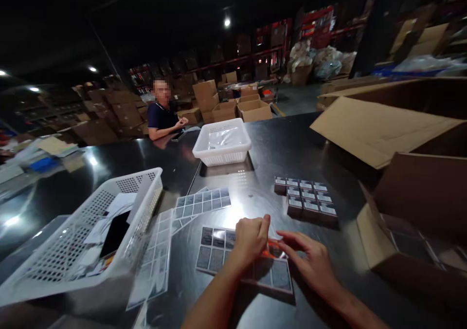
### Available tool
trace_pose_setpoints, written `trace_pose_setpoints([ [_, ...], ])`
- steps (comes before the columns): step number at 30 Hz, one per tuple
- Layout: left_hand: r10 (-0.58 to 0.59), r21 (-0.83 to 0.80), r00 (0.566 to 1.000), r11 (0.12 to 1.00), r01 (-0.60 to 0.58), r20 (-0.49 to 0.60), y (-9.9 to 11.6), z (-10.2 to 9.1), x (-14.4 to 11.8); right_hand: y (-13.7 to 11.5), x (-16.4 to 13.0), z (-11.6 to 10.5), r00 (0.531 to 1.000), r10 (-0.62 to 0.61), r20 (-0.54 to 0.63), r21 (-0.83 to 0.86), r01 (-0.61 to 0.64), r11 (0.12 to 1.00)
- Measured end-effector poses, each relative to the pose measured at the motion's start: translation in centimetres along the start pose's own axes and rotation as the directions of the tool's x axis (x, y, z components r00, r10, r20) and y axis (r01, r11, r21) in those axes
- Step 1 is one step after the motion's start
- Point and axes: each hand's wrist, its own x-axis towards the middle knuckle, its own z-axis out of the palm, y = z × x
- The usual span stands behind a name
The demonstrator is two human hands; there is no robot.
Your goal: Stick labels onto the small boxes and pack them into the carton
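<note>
While both hands press on a sheet of labels (219, 256) on the table (284, 149), the left hand (250, 239) curls closed and the right hand (310, 261) pinches a small orange packet (274, 248). Two white baskets (222, 144) stand nearby, and eleven small boxes (306, 197) sit apart.

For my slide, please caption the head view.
Both hands hold a small orange item over a label sheet on a dark table.
</note>
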Motion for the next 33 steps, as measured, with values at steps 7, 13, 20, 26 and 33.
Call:
trace_pose_setpoints([
  [7, 0.015, -0.102, 0.996, 0.995, -0.005, 0.093, -0.7, 0.6, 0.4, -0.2, -0.4, 0.5, 0.973, -0.212, -0.086, -0.123, 0.201, 0.972],
  [13, -0.016, -0.113, 0.992, 0.993, 0.031, 0.127, -1.7, 1.1, 1.0, 0.7, -1.2, 1.2, 0.937, -0.346, 0.053, -0.295, 0.346, 0.891],
  [20, -0.073, -0.115, 0.987, 0.989, 0.089, 0.14, -2.4, 0.8, 1.4, -1.2, -1.6, 0.9, 0.79, -0.593, 0.157, -0.396, 0.6, 0.695],
  [26, -0.17, 0.004, 0.982, 0.985, 0.17, 0.088, -3.0, -0.6, 1.7, -1.6, 3.5, -3.7, 0.863, -0.461, -0.205, -0.411, 0.352, 0.841],
  [33, -0.103, 0.034, 0.986, 0.994, 0.099, 0.128, -2.0, -1.1, 0.9, 2.9, 6.9, -5.2, 0.945, -0.302, 0.129, -0.767, 0.288, 0.573],
])
